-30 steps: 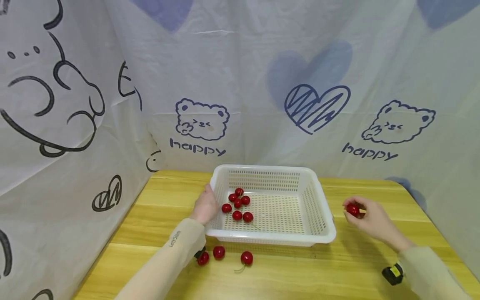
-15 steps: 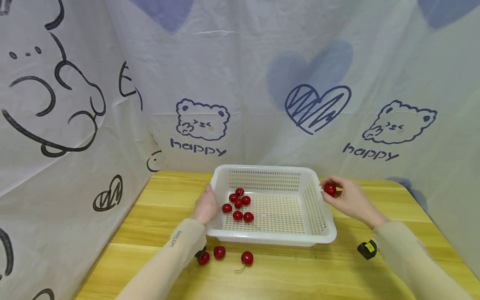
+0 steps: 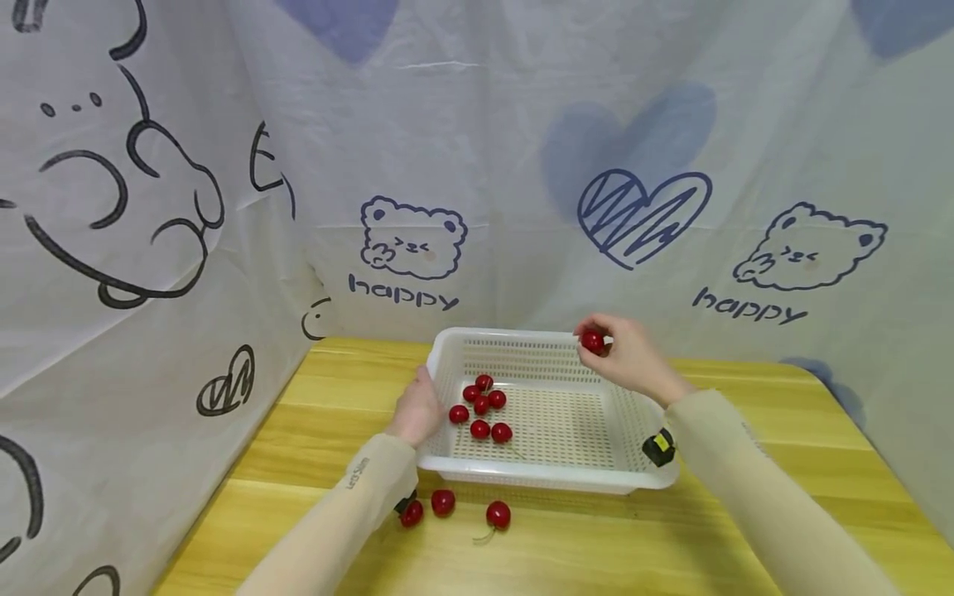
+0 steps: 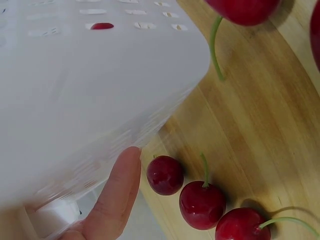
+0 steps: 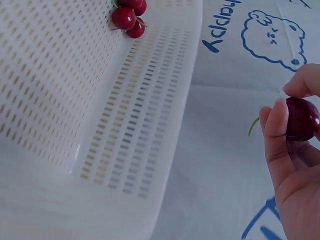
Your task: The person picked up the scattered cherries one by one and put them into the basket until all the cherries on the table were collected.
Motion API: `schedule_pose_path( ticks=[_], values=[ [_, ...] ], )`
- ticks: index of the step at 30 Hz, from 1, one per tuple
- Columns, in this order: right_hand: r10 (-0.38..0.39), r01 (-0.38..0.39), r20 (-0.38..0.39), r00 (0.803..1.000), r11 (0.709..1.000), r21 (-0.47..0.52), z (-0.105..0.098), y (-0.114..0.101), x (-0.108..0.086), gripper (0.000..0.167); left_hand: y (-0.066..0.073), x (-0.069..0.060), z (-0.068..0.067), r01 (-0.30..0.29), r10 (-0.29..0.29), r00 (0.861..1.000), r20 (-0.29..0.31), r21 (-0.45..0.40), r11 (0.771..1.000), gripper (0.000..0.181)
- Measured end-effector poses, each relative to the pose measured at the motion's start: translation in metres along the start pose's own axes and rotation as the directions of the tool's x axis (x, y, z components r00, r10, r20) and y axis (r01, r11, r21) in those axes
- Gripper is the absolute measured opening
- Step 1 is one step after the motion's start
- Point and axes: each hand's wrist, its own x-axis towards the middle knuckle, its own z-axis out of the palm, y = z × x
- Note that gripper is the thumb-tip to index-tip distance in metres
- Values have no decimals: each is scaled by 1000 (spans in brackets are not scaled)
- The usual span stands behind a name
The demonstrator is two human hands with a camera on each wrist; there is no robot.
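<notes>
The right hand pinches a single cherry between thumb and fingers, holding it in the air where the head view sets it against the rear rim of the white plastic basket, toward the right end. In the right wrist view a thin green stem pokes out beside the fingers. The left hand grips the basket by its left side; the left wrist view shows one finger straight against the outer wall, with the other fingers largely hidden. Seven cherries lie loosely clustered in the left half of the basket, on its perforated floor. Others rest on the yellow wood-grain counter: the head view shows three in front of the basket, one partly covered by the left wrist, while the left wrist view takes in five, three close together and two, cut by the frame, at upper right. Both arms wear beige sleeves, and a black device with a yellow label sits at the right wrist. Behind the counter hangs a white cloth printed with bear faces, hearts and "happy".
</notes>
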Motion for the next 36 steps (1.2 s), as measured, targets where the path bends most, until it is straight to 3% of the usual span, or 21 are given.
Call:
schedule_pose_path(
  ticks=[8, 14, 19, 31, 36],
  values=[
    [-66, 70, 87, 994, 997, -45, 30, -4, 26, 18, 2, -1, 3, -1, 1, 1000, 6, 15, 1000, 59],
    [7, -7, 207, 978, 1000, -3, 57, -5, 36, 17, 1, -3, 3, 7, -7, 1000, 6, 23, 1000, 61],
    [66, -64, 282, 957, 998, -17, 76, -6, 40, 18, 1, -2, 2, 7, -7, 1000, 5, 25, 1000, 65],
    [26, 8, 370, 929, 996, -91, 109, -9, 40, 25, 1, 1, 1, 5, -5, 1000, -7, 39, 999, 69],
    [28, 18, 422, 906, 994, -105, 117, -10, 42, 22, 1, 0, 0, -9, 9, 1000, -19, 44, 999, 68]
  ],
)
